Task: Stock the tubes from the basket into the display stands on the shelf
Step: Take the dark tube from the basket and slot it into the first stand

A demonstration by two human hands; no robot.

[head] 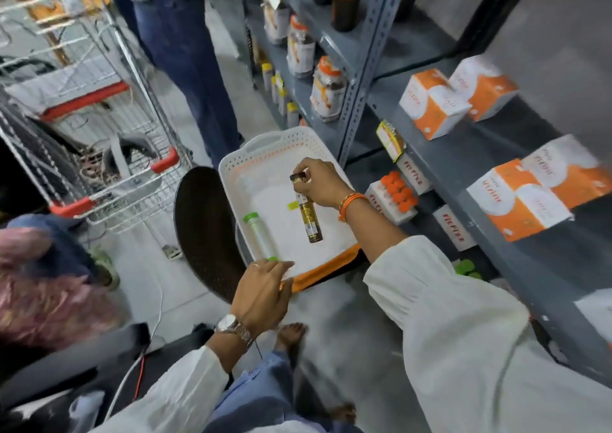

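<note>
Tubes are nearly gone from the white perforated plastic basket; two remain in sight. The right hand pinches the dark cap end of a slim gold-and-brown tube, so the body hangs below the fingers toward the basket floor; I cannot tell whether its foot touches the bottom. The left hand reaches to the near rim, fingertips at the base of a clear tube with a green cap that lies flat just left of the gold one. Whether those fingers have closed on it I cannot tell; they look loose.

A cap-end pinch is fine for lifting but lets the body swing, so sliding the fingers down the barrel before carrying would steady it, I think. The white card display stand with orange-capped tubes sits just right of that wrist on the low grey metal shelf. From the grip, the tube should travel up and rightward, kept upright, then go down cap-up into a free slot. Which stand suits a gold tube is unclear.
</note>
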